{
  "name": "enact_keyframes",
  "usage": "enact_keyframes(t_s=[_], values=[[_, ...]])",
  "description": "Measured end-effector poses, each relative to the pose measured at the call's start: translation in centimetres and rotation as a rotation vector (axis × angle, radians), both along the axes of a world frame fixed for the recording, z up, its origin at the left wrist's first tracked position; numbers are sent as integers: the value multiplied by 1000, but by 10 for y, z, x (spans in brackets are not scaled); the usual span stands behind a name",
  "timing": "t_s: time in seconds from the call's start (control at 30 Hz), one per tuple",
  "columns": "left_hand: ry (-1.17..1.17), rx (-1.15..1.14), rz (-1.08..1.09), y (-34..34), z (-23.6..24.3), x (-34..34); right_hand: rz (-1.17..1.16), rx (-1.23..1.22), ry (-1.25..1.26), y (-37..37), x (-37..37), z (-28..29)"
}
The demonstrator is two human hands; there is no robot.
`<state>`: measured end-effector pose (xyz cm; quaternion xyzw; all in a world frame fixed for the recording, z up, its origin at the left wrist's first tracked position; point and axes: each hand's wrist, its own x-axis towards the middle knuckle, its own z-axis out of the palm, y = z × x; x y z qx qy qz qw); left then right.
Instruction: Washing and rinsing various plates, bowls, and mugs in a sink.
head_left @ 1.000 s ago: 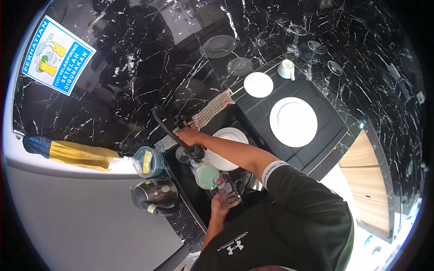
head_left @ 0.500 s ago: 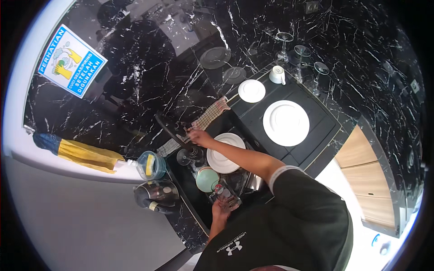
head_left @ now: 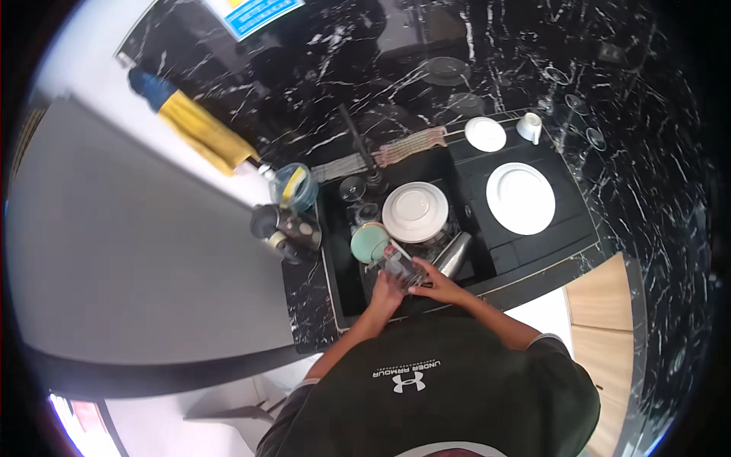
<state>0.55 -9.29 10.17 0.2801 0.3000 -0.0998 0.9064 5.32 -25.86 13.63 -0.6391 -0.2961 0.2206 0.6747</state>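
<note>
Over the near part of the black sink, a clear drinking glass with a red mark is held tilted between both hands. My left hand grips its near left side. My right hand closes on it from the right. Just beyond the glass lies a light green dish. White plates sit stacked in the sink, with a smaller white dish on top. A shiny metal cylinder leans right of my right hand. The black faucet rises behind the dishes.
A black drainboard at the right carries white plates, a white cup and stemmed glasses. Left of the sink stand a bluish tub and a dark jug-like vessel. Cloths lie along the back; a yellow-blue towel hangs left.
My right hand has come back from beside the faucet and taken hold of the glass, which my left hand was holding alone. The whole view has shifted and turned.
</note>
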Motion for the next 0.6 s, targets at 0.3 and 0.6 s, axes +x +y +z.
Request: enact_keyframes(t_s=[0.3, 0.6], values=[[-259, 116, 93, -17, 51, -6, -244, 113, 595, 19, -15, 45], [-432, 1229, 216, -2, 81, -6, -240, 144, 264, -10, 1, 39]])
